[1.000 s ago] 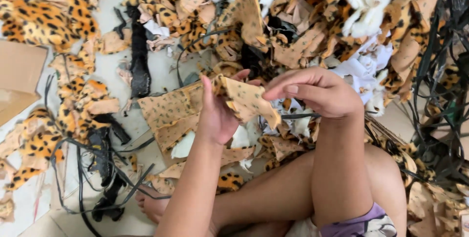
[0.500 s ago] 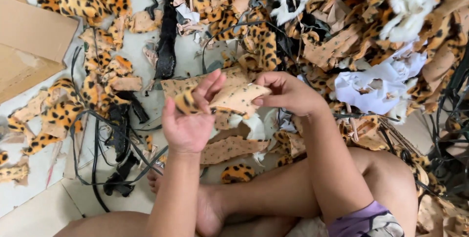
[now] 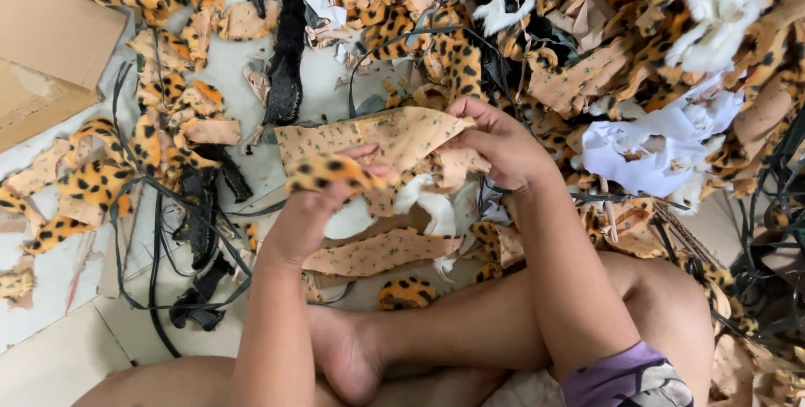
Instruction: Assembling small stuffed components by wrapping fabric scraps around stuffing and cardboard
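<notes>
Fabric strip stretched between both hands
Its long axis runs left to right: left hand pinches the spotted end, right hand clamps the other, hands apart above the floor

- A single head-worn camera looks steeply down over the seated person's own forearms and crossed legs to the tiled floor.
- The view is close: the left hand and right hand sit mid-frame.
- The heap of leopard-print fabric scraps fills the top and right edges.
- The flattened cardboard is cut off at upper left.
</notes>
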